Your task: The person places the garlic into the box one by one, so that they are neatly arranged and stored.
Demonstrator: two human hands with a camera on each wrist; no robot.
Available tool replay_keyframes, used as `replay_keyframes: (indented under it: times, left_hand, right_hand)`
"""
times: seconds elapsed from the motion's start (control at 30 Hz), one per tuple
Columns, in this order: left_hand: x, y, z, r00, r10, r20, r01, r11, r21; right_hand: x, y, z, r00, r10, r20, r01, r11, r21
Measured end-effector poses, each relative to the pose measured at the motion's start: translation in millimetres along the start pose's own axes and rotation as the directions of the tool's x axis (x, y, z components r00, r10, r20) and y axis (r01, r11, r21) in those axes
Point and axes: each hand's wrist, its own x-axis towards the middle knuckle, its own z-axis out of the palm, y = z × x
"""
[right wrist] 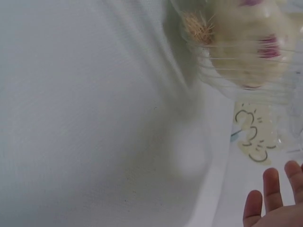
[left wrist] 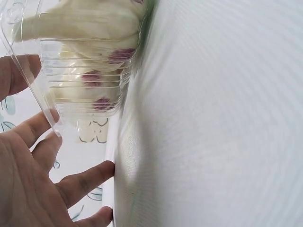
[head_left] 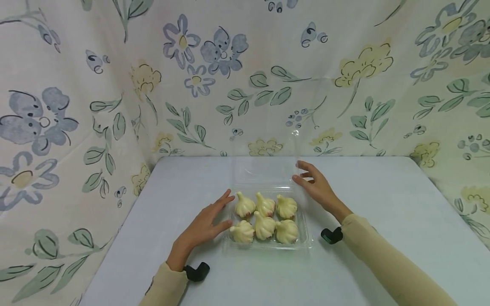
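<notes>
Several pale garlic bulbs (head_left: 265,225) lie in two rows in a clear plastic clamshell box (head_left: 307,238). The box's transparent lid (head_left: 264,170) is raised at the far side. At the box's left side is my left hand (head_left: 204,223), thumb and fingers spread, with fingertips touching the rim in the left wrist view; its lower fingers reach down to the table. My right hand (head_left: 317,187) is at the lid's right edge, thumb and forefinger apart; whether they press on the plastic is hard to tell. In the right wrist view its visible fingers (right wrist: 272,189) are extended.
A white table (head_left: 383,204) carries the box near its middle. Floral curtains (head_left: 268,85) hang behind the table and along both sides. A black wrist device (head_left: 197,272) is on the left wrist, and another black device (head_left: 331,235) is on the right.
</notes>
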Motion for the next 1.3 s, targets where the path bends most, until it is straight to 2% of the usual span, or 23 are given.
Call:
replay_keyframes:
  times: [0.2, 0.5, 0.8, 1.3]
  left_hand:
    - [-0.3, 1.3, -0.1, 1.000, -0.002, -0.002, 0.002, 1.000, -0.004]
    - [-0.2, 2.5, 0.2, 1.000, -0.016, -0.007, 0.016, 1.000, 0.000]
    - [-0.1, 2.2, 0.2, 1.000, -0.002, -0.010, 0.002, 1.000, -0.008]
    - [0.4, 2.0, 0.7, 1.000, 0.003, -0.007, -0.003, 1.000, 0.011]
  right_hand:
    - [-5.1, -3, -3, 0.999, -0.038, -0.008, 0.038, 0.999, -0.012]
    - [-8.5, -2, -2, 0.998, -0.046, -0.031, 0.044, 0.998, -0.039]
    - [-14.1, -3, -3, 0.991, -0.128, -0.034, 0.126, 0.990, -0.068]
    - [-35.4, -4, -7, 0.985, -0.168, -0.047, 0.163, 0.982, -0.095]
